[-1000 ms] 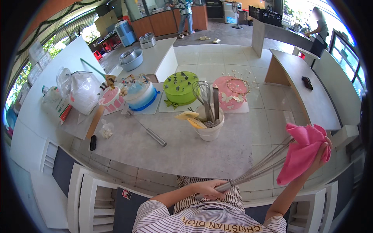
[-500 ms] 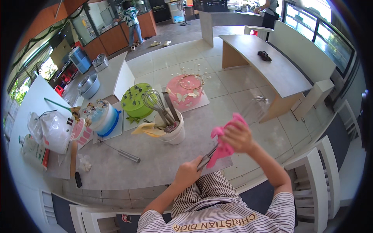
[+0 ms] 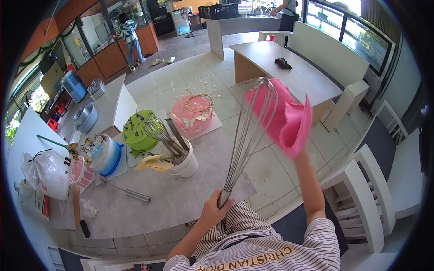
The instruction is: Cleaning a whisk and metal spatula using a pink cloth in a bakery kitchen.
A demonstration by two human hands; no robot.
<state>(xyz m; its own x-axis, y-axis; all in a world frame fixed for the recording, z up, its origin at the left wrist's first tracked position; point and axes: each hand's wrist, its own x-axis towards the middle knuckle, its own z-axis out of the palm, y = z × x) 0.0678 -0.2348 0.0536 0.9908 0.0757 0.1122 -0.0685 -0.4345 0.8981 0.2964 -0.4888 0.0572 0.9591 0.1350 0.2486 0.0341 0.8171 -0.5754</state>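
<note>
My left hand [image 3: 214, 209] is closed round the handle of a large wire whisk [image 3: 233, 169], which stands tilted upward over the table's front right corner. Beside its wire loops, a pink cloth [image 3: 284, 121] hangs spread and folded from my right hand [image 3: 302, 156]. That hand is raised, its fingers mostly hidden by the cloth. Left of the whisk, a white bucket [image 3: 186, 166] holds another whisk [image 3: 158, 133] and other metal tools, with a yellow floppy item [image 3: 156, 163] over its rim. A thin metal tool with a grey handle [image 3: 138, 195] lies on the table.
Behind the bucket stand a green cake [image 3: 140, 135] and a pink cake [image 3: 192, 119]; a blue-and-white cake [image 3: 105, 156] is at left. A black-handled flat tool [image 3: 85, 229] lies near the table's left front edge. White chairs [image 3: 357, 198] stand at right. Two people are far off.
The whisk has swung upright, its wires now clear of the cloth. My right hand has lifted the cloth, which was bunched round the whisk and is now opened out. The view has shifted right.
</note>
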